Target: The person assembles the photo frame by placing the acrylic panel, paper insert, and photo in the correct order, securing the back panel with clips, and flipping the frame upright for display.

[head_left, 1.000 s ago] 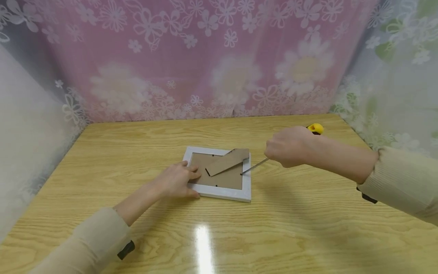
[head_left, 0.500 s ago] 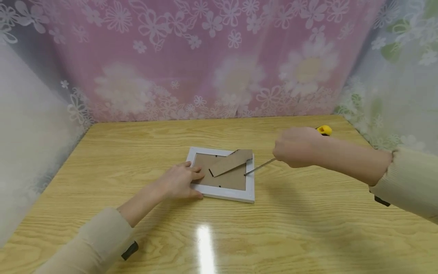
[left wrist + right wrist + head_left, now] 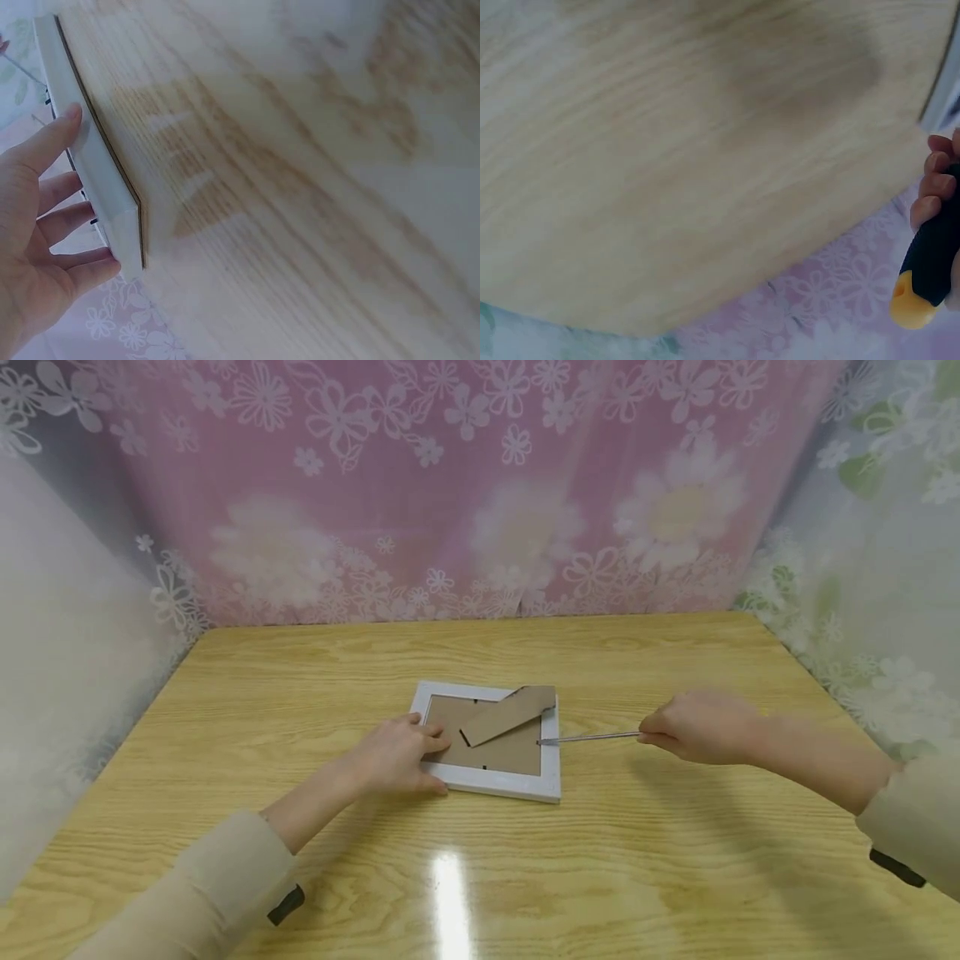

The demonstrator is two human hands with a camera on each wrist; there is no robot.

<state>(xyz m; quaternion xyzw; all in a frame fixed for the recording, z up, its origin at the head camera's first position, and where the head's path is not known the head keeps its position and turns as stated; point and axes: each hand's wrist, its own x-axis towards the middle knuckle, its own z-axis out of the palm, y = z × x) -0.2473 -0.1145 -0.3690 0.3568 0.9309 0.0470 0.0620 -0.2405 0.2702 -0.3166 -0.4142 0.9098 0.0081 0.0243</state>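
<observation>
The left hand (image 3: 397,753), its grip loosely spread, pressed the one white rectangular frame (image 3: 551,768), lying back-up on a yellow wood-grain tabletop (image 3: 337,877) that reached past all four edges. The right hand (image 3: 702,727)'s grip curled around one thin metal-shafted tool (image 3: 600,737), its handle (image 3: 930,247) black and yellow, tip at one of three visible dark tabs (image 3: 485,767).

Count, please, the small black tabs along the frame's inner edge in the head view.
3 visible: a far tab, a right tab at the tip of the tool, and a near tab. The left hand may hide more.
</observation>
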